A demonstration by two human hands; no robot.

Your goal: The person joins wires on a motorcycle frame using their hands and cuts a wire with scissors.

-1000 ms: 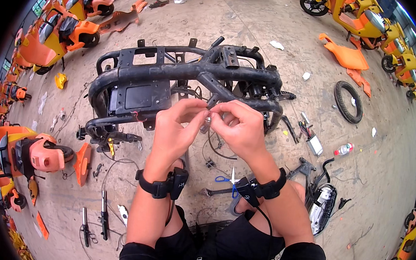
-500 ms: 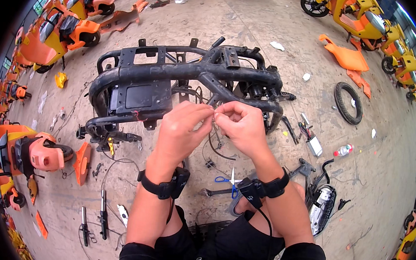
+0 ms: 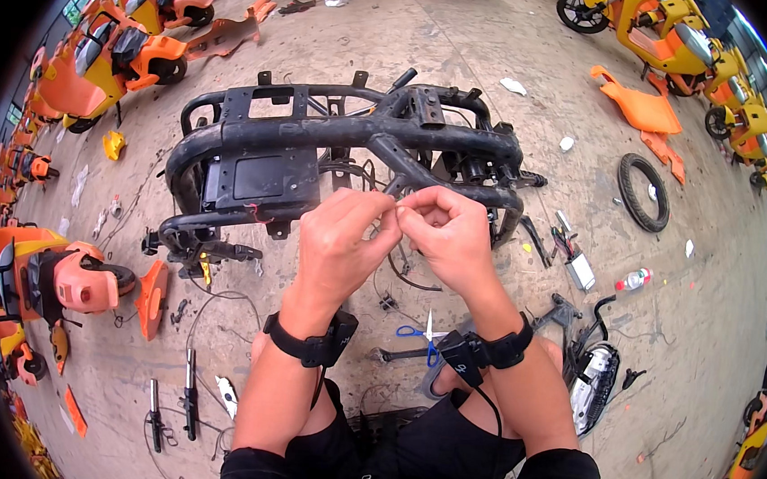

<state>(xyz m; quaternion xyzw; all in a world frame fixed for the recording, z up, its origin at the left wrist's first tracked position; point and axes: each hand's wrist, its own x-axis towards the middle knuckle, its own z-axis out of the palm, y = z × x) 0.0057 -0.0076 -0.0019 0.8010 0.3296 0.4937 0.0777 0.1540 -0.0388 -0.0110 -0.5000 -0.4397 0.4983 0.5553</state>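
Note:
My left hand (image 3: 348, 237) and my right hand (image 3: 442, 235) meet fingertip to fingertip in front of the black scooter frame (image 3: 320, 133). Both are closed in a pinch. A thin black cable (image 3: 412, 282) comes out below the fingertips and curves to the right; it appears to be what they pinch, though its held part is hidden by the fingers. Behind the hands, more cables (image 3: 362, 173) hang inside the frame. A black battery box (image 3: 259, 180) sits in the frame's left part, with a short red wire (image 3: 255, 212) at its lower edge.
Blue-handled scissors (image 3: 431, 335) lie on the floor near my foot. To the right are a silver controller box (image 3: 580, 273), a bottle (image 3: 634, 279) and a tire (image 3: 642, 192). Two shock absorbers (image 3: 190, 395) lie at lower left. Yellow-orange scooters (image 3: 109, 69) line both sides.
My left wrist has shifted slightly to the right, and the cable's loose end has moved a little right and up. Both hands keep their pinch.

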